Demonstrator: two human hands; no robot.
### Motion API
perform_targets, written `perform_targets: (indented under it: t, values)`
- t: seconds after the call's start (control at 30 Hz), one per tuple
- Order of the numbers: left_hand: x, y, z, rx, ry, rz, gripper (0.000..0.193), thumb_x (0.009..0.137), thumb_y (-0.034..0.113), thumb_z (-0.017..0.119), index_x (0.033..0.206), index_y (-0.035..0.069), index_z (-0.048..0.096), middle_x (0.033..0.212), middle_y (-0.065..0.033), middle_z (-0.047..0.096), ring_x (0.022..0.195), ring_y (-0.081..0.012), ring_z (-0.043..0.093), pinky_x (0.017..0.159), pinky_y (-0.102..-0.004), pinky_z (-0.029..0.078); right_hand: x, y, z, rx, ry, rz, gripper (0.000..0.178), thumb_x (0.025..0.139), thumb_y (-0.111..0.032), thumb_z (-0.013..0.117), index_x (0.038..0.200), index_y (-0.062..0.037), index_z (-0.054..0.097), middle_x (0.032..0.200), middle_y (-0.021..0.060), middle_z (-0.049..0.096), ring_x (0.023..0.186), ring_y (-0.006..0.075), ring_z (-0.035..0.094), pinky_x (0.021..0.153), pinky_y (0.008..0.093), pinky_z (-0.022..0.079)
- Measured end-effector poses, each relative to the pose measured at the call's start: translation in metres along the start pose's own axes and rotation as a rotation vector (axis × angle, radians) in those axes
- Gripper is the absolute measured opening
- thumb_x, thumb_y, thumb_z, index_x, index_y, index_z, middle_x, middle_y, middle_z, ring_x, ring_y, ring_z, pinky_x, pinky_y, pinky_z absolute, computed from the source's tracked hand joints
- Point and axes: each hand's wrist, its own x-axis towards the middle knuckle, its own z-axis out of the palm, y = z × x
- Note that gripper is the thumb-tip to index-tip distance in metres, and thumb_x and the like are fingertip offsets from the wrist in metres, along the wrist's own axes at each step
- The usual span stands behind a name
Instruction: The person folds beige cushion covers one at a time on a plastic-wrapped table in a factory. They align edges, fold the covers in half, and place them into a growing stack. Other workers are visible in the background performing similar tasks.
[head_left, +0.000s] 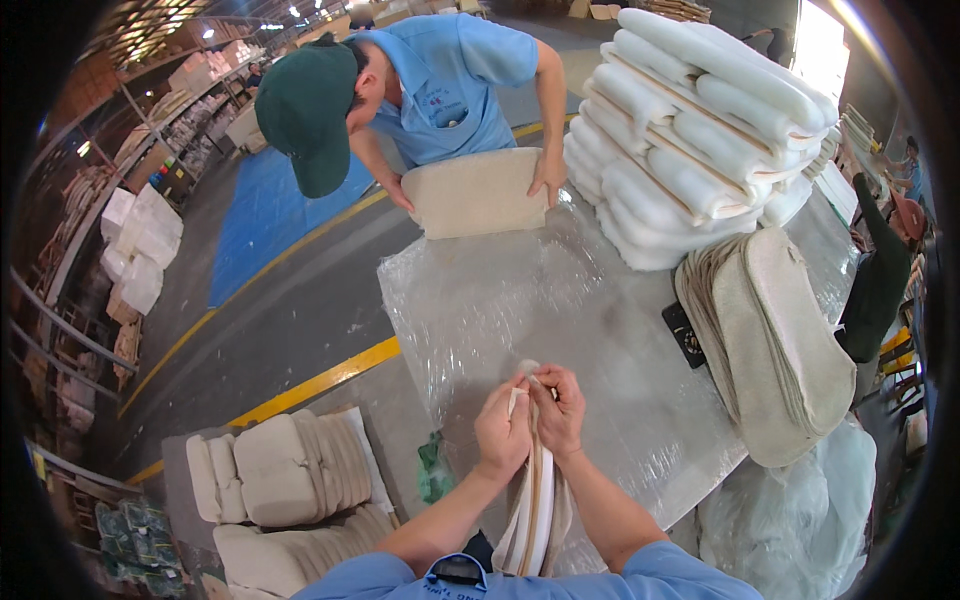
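My left hand (502, 430) and my right hand (560, 412) meet at the far end of a beige fabric cushion cover (513, 535). Its long side gapes toward me, showing white padding (541, 505) with a tan strip along it. The fingers of both hands pinch the fabric close together at the tip, where a small rounded bit of the cover (528, 368) sticks out. The near end of the cover lies against my body. Beneath it is a table (480, 290) wrapped in clear plastic film.
Opposite me, a co-worker in a blue shirt (440, 85) and green cap holds a beige padded panel (475, 195) at the table edge. White padding rolls (690, 130) rise at the back right, beside stacked beige covers (790, 340). Finished-looking cushions (290, 470) sit at lower left.
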Motion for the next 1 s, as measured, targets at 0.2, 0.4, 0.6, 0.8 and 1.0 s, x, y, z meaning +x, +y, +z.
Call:
perform_targets:
  t: [0.2, 0.4, 0.6, 0.8, 1.0]
  values:
    - [0.015, -0.006, -0.007, -0.121, -0.052, -0.057, 0.033, 0.109, 0.019, 0.058, 0.130, -0.004, 0.070, 0.135, -0.0224, 0.068, 0.126, -0.0336, 0.066, 0.110, -0.0408, 0.049, 0.011, -0.006, -0.003, -0.014, -0.057, -0.011, 0.009, 0.097, -0.001, 0.070, 0.106, -0.0026, 0.070, 0.116, 0.0096, 0.069, 0.093, 0.0157, 0.064, 0.080, 0.0307, 0.053]
    - [0.027, -0.032, -0.011, -0.095, -0.092, -0.175, 0.045, 0.100, 0.012, 0.062, 0.143, -0.001, 0.062, 0.136, -0.0168, 0.069, 0.127, -0.0254, 0.066, 0.109, -0.0369, 0.049, 0.034, -0.015, -0.003, -0.146, -0.212, 0.047, 0.033, 0.089, -0.006, 0.069, 0.121, -0.0043, 0.070, 0.126, 0.0145, 0.070, 0.099, 0.0270, 0.069, 0.082, 0.0371, 0.058]
    - [0.032, -0.028, -0.004, -0.089, -0.103, -0.218, 0.047, 0.097, 0.012, 0.063, 0.142, 0.000, 0.063, 0.138, -0.0186, 0.068, 0.129, -0.0329, 0.065, 0.110, -0.0402, 0.049, 0.064, -0.034, -0.016, -0.376, -0.438, -0.074, 0.034, 0.085, -0.006, 0.066, 0.119, -0.0037, 0.074, 0.122, 0.0164, 0.071, 0.105, 0.0342, 0.070, 0.082, 0.0403, 0.060]
    - [0.029, -0.014, -0.007, 0.028, -0.093, -0.059, 0.035, 0.100, 0.006, 0.059, 0.133, -0.001, 0.070, 0.139, -0.0200, 0.068, 0.128, -0.0362, 0.066, 0.109, -0.0410, 0.051, 0.051, -0.033, -0.019, -0.484, -0.373, -0.275, 0.029, 0.086, -0.001, 0.067, 0.113, -0.0053, 0.077, 0.120, 0.0126, 0.073, 0.106, 0.0343, 0.067, 0.091, 0.0412, 0.057]
    - [0.022, -0.011, -0.013, -0.035, -0.093, 0.104, 0.030, 0.103, 0.007, 0.060, 0.129, 0.000, 0.072, 0.134, -0.0197, 0.070, 0.121, -0.0370, 0.069, 0.104, -0.0405, 0.054, 0.038, -0.029, -0.021, -0.401, -0.282, -0.282, 0.024, 0.086, 0.002, 0.075, 0.109, -0.0054, 0.077, 0.119, 0.0109, 0.074, 0.105, 0.0328, 0.067, 0.090, 0.0410, 0.056]
